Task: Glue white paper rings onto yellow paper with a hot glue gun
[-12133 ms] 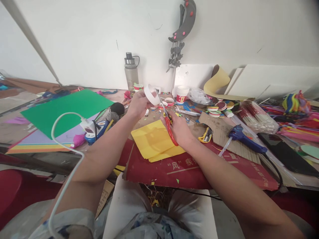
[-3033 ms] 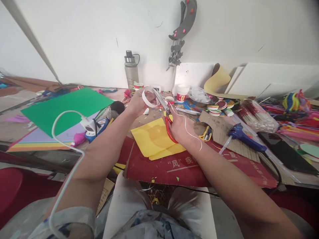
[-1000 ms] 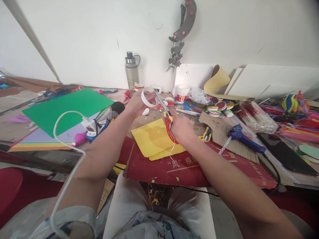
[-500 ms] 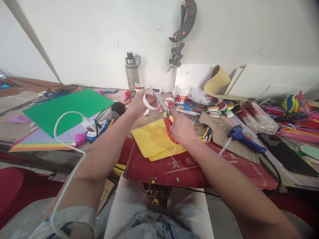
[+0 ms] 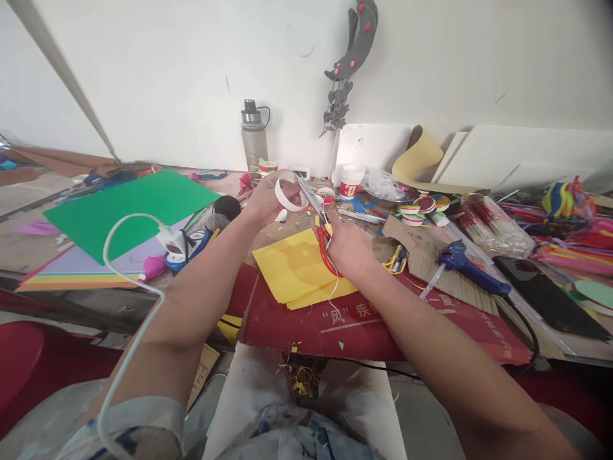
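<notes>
My left hand (image 5: 267, 199) is closed on a white paper ring (image 5: 292, 203), its fingers partly inside the loop. The ring looks like the cut rim of a paper cup. In my right hand (image 5: 351, 246) are red-handled scissors (image 5: 324, 252), their blades pointing up and left to the ring's right edge. A thin white strip (image 5: 336, 281) hangs from the scissors in front of my right hand. Below both hands lie yellow paper sheets (image 5: 292, 268) on a red printed board (image 5: 306, 329).
A grey bottle (image 5: 253, 140) and paper cups (image 5: 351, 182) stand at the back. To the left are a green sheet (image 5: 129, 207) and a blue-white power strip (image 5: 186, 249) with a white cable. A blue glue gun (image 5: 472, 268), utility knife (image 5: 397, 259) and black phone (image 5: 550, 297) lie right.
Compared with 3 seconds ago, the white strip hangs down in front of the scissors instead of lying over my right wrist. In the last half second the hands have barely moved.
</notes>
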A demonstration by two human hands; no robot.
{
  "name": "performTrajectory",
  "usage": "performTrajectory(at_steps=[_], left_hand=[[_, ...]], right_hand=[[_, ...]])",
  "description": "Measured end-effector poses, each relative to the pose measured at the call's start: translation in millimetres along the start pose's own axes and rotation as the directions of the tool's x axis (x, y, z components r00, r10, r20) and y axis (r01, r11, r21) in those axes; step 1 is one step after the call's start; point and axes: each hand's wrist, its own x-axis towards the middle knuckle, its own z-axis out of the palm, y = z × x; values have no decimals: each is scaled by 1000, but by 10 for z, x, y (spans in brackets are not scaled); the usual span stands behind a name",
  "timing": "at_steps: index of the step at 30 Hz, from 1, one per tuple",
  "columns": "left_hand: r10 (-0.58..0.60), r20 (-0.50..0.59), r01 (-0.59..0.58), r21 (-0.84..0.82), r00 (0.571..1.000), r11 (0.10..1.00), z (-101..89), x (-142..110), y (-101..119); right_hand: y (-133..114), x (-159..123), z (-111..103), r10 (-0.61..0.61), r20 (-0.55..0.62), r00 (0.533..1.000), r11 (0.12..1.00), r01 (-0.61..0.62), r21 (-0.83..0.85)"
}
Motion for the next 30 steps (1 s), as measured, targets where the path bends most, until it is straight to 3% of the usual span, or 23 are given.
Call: performTrajectory(at_steps=[8, 19, 22, 26, 30], left_hand=[[27, 123, -31, 31, 992, 999, -44, -2, 2], [0, 176, 4, -23, 984, 1000, -97, 31, -19], [-29, 87, 31, -29, 996, 999, -134, 54, -18], [-41, -119, 32, -79, 992, 996, -176, 105, 8], [-30, -201, -8, -186, 979, 983, -236, 122, 70]], right_hand=[[-3, 13, 8, -14, 8, 1000, 1000, 14, -14], [27, 23, 28, -26, -3, 1000, 999, 26, 30], [60, 45, 49, -42, -27, 999, 998, 43, 52], [67, 27, 43, -90, -70, 993, 995, 93, 41], [7, -68, 1, -242, -124, 962, 969, 247, 29]])
